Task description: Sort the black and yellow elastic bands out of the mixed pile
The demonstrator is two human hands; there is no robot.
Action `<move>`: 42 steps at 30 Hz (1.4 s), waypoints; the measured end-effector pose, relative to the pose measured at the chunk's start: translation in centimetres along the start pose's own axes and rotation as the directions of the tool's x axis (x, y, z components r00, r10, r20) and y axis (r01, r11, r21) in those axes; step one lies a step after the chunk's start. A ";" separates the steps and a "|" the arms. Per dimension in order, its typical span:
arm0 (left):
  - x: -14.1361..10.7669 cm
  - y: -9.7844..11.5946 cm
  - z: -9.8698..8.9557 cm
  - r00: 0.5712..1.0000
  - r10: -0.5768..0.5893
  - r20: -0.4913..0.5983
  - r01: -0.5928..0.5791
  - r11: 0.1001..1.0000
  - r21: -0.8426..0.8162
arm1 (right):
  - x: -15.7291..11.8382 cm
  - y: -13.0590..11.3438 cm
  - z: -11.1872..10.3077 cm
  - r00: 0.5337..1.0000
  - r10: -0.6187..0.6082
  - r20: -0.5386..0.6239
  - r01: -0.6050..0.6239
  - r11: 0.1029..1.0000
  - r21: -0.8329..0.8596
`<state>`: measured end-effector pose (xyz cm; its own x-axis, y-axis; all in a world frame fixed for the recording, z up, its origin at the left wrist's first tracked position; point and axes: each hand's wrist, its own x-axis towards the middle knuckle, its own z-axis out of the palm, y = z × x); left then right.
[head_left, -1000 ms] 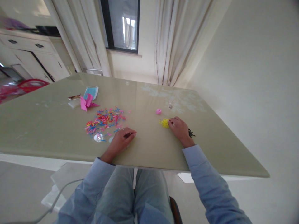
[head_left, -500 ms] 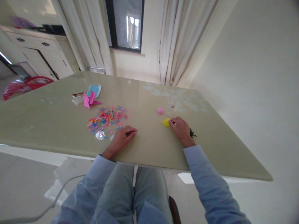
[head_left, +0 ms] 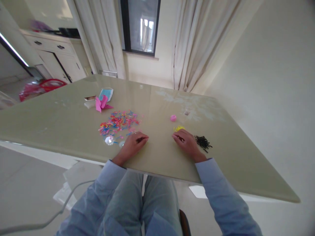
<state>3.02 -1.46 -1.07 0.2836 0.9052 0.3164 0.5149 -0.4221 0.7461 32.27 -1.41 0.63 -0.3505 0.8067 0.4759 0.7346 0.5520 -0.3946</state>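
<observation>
My left hand [head_left: 134, 144] rests on the table with thumb and fingertips pinched together; whatever they hold is too small to make out. Beside it spreads a loose pile of small red, pink, blue and yellow pieces [head_left: 119, 121]. A shiny round clear piece [head_left: 109, 140] lies by that pile's near edge. My right hand [head_left: 186, 142] is also pinched, its fingertips hiding anything between them. Just beyond it sits a small heap of yellow strips [head_left: 178, 128], partly covered by the hand. To its right is a heap of black strips [head_left: 203, 142].
A pink ring-shaped item [head_left: 173, 118] and a small clear packet [head_left: 187, 112] lie farther back. At the back left are a pink folded paper shape [head_left: 102, 103] and a blue face mask [head_left: 107, 93]. The table's near edge [head_left: 159, 176] runs just before my lap.
My right hand has drawn back from the yellow heap toward my left hand, uncovering more of the black heap. My left hand stays pinched in nearly the same place. The view has shifted slightly.
</observation>
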 end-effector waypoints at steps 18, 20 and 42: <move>1.0 -3.8 -8.5 0.946 -0.171 -0.277 0.285 0.844 0.453 | -0.4 -1.6 1.4 0.968 -0.129 0.216 0.106 0.988 0.115; 2.0 -4.3 -9.6 0.944 -0.192 -0.267 0.309 0.797 0.519 | -0.4 -1.5 1.5 0.968 -0.130 0.216 0.107 0.988 0.115; 3.1 -5.4 -9.3 0.981 -0.187 -0.052 0.176 0.740 0.649 | -0.4 -1.3 1.5 0.976 -0.096 0.196 0.071 0.989 0.132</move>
<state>-6.46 4.05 1.32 0.1398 0.9696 0.2010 0.9560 -0.1851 0.2277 30.55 -2.12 -0.16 -0.5266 0.7754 0.3485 0.6249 0.6310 -0.4598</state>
